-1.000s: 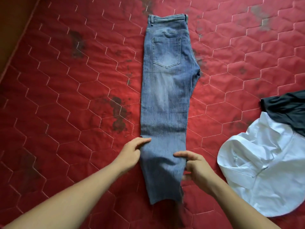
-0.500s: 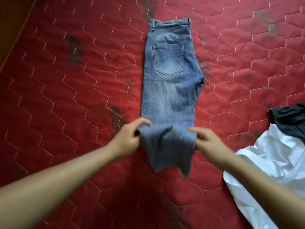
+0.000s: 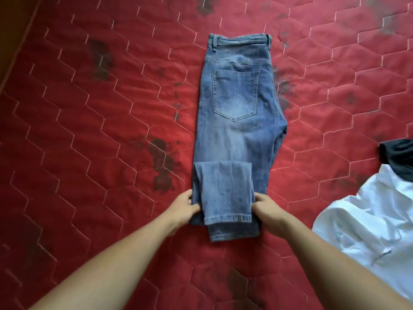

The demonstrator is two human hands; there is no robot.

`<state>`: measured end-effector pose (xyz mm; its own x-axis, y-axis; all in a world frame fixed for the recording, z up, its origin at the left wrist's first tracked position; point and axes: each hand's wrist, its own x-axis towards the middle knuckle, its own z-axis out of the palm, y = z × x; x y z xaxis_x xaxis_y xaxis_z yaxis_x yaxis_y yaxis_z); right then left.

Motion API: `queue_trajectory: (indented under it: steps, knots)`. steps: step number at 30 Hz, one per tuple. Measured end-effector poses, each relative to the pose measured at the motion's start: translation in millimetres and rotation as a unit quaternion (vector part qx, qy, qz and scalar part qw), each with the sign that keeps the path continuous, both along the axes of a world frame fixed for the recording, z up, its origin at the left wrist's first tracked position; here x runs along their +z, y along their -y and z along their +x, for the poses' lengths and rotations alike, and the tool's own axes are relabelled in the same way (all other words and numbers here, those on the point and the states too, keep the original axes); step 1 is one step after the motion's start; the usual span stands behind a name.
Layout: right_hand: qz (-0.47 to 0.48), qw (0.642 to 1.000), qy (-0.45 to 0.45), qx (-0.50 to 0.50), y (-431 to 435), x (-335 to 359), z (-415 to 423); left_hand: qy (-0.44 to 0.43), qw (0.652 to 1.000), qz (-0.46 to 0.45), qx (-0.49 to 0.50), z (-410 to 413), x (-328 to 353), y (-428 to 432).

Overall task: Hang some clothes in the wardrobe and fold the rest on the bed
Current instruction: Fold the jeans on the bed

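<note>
1. The jeans (image 3: 237, 121) lie flat in the middle of the red bed (image 3: 89, 130). The waist is far from me and the back pocket faces up. The leg ends are folded on top, close to me, and the hems (image 3: 228, 219) point at me.
2. My left hand (image 3: 185, 209) pinches the left edge of the fold. My right hand (image 3: 268, 211) grips the right edge with the thumb on top.
3. The two hems do not line up. One sticks out lower and a bit to the right. If I go on folding like this, I think the bundle ends up crooked and lumpy.
4. The cloth looks thick and stiff. If I let go of one side too soon, the fold may pop open.
5. If one hand pulls harder than the other, the jeans may slide on the bed and twist.
6. A white shirt (image 3: 368, 220) and a dark cloth (image 3: 400, 159) lie on my right, near my arm. If I swing my elbow out, I may drag the shirt and crumple it more.
7. The bed has dark spots beside the jeans. I cannot tell if they are wet or dry. If they are wet, they may mark the jeans when I push them around.
</note>
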<state>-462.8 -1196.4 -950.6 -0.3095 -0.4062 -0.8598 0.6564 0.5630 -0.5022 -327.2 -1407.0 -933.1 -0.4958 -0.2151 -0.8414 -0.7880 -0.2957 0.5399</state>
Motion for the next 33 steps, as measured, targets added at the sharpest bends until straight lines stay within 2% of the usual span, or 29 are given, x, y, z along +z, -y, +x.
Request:
queue_trajectory:
  steps: [2, 3, 5, 6, 7, 9, 10, 11, 12, 13, 14, 15, 16, 17, 18, 19, 20, 22, 24, 26, 28, 31, 33]
  knots:
    - [0.016, 1.0, 0.023, 0.005, -12.8, 2.0, 26.1, 0.005, 0.999, -0.006, -0.037, 25.8, 4.6, -10.5]
    - [0.025, 0.999, 0.008, 0.024, -17.2, 4.4, 38.6, 0.002, 0.997, -0.031, -0.065, 36.4, 6.9, -16.0]
    - [0.046, 0.988, -0.104, 0.109, -21.0, 11.4, 56.3, -0.017, 0.982, -0.138, -0.125, 49.3, 9.8, -24.4]
    - [0.069, 0.966, -0.19, 0.16, -20.3, 15.4, 61.3, -0.021, 0.965, -0.213, -0.154, 50.6, 11.0, -26.2]
    - [0.086, 0.936, -0.283, 0.192, -18.0, 19.1, 63.3, -0.02, 0.936, -0.295, -0.192, 49.0, 12.6, -26.0]
    - [0.072, 0.859, -0.446, 0.241, -13.4, 29.0, 56.9, -0.061, 0.843, -0.445, -0.297, 39.5, 14.6, -20.5]
    - [0.048, 0.799, -0.528, 0.285, -11.7, 33.3, 49.3, -0.127, 0.787, -0.503, -0.335, 30.9, 15.3, -16.1]
    - [0.015, 0.724, -0.598, 0.344, -11.3, 36.3, 39.1, -0.208, 0.733, -0.54, -0.356, 23.1, 17.2, -9.5]
    - [-0.026, 0.663, -0.636, 0.393, -10.7, 39.7, 29.3, -0.282, 0.685, -0.56, -0.371, 15.8, 18.2, -0.5]
    - [-0.061, 0.644, -0.635, 0.423, -8.5, 43.0, 20.3, -0.326, 0.658, -0.561, -0.381, 8.2, 19.6, 8.9]
    - [-0.084, 0.68, -0.594, 0.421, -4.6, 48.3, 11.7, -0.339, 0.671, -0.538, -0.383, -1.0, 21.8, 18.1]
    - [-0.096, 0.756, -0.533, 0.367, 2.8, 53.4, 3.5, -0.326, 0.725, -0.491, -0.357, -12.7, 23.6, 25.5]
    - [-0.085, 0.838, -0.465, 0.274, 12.0, 56.6, -7.1, -0.294, 0.802, -0.429, -0.294, -27.9, 25.7, 32.4]
    - [-0.064, 0.899, -0.401, 0.163, 23.5, 55.9, -21.7, -0.25, 0.871, -0.37, -0.202, -45.0, 27.7, 40.1]
    - [-0.046, 0.936, -0.34, 0.07, 34.7, 57.1, -37.4, -0.213, 0.925, -0.297, -0.101, -61.5, 30.8, 47.3]
    - [-0.038, 0.962, -0.269, 0.004, 42.7, 56.7, -50.7, -0.174, 0.961, -0.216, -0.014, -75.9, 33.9, 52.2]
    - [-0.04, 0.978, -0.199, -0.04, 45.9, 53.6, -59.9, -0.129, 0.982, -0.13, 0.047, -86.4, 34.4, 53.9]
    - [-0.048, 0.992, -0.084, -0.08, 44.6, 44.4, -62.3, -0.038, 0.997, -0.034, 0.057, -89.3, 31.5, 51.6]
    - [-0.021, 0.996, -0.046, -0.073, 33.3, 32.7, -45.0, 0.016, 0.999, -0.019, 0.023, -72.8, 20.2, 40.3]
    - [0.024, 0.994, -0.086, -0.062, 22.7, 21.6, -24.9, 0.035, 0.999, -0.027, 0.007, -51.8, 8.4, 28.3]
    - [0.056, 0.982, -0.174, -0.05, 17.0, 17.5, -7.0, 0.033, 0.999, -0.028, -0.018, -29.7, 0.8, 17.5]
    - [0.073, 0.946, -0.314, 0.043, 10.2, 22.3, 19.3, 0.006, 1.0, 0.004, -0.01, -2.3, -4.3, 6.0]
    - [0.02, 0.959, -0.281, 0.021, 8.1, 26.9, 29.2, -0.016, 1.0, 0.004, -0.002, 5.9, -4.8, 4.6]
